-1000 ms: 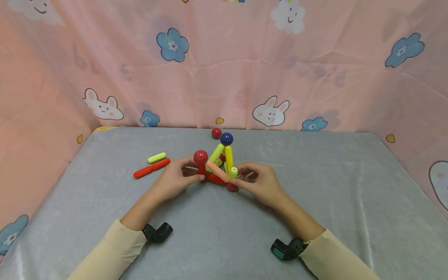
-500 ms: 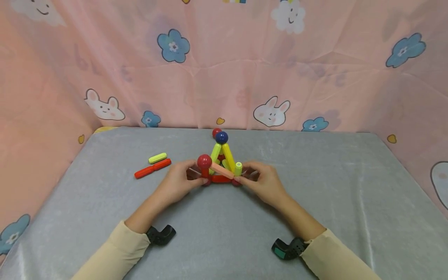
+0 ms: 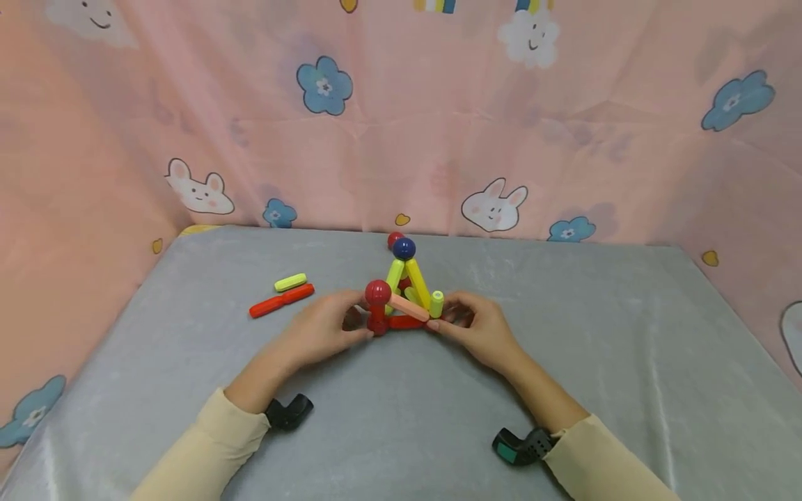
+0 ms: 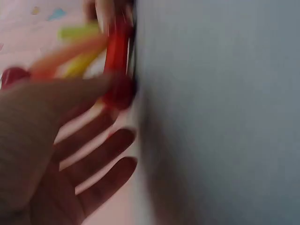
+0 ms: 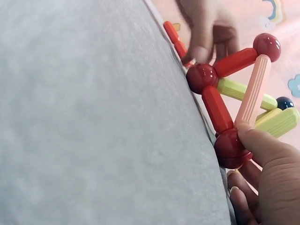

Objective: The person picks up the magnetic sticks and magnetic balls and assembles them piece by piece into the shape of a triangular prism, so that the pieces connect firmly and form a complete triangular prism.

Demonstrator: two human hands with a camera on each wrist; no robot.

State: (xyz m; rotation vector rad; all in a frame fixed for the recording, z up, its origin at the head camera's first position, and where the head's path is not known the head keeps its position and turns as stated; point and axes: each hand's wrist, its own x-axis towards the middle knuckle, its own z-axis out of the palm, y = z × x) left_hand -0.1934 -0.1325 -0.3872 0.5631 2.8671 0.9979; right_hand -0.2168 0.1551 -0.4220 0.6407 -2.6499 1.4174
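Note:
A toy frame of sticks and balls stands on the table between both hands. My left hand point(image 3: 322, 325) pinches the red ball point(image 5: 202, 78) at its lower left corner. At the lower right corner, my right hand point(image 3: 485, 330) grips another red ball point(image 5: 230, 147), its thumb against the end of a peach stick point(image 5: 253, 91). That stick slants up to a higher red ball point(image 3: 378, 292). A short red stick point(image 5: 217, 108) joins the two lower balls. Behind, yellow and green sticks lean together under a blue ball point(image 3: 404, 248). A light green stick point(image 3: 436, 304) stands up near the right fingers.
Left of the frame, a loose light green stick point(image 3: 291, 282) and two red sticks point(image 3: 282, 300) end to end lie on the grey table point(image 3: 376, 431). A red ball point(image 3: 395, 240) sits near the back edge. A pink printed curtain point(image 3: 401, 139) hangs behind.
Both hands have turned the frame slightly, so its front red stick now runs level across the head view. The left hand has come a little right and nearer. The head view has shifted slightly.

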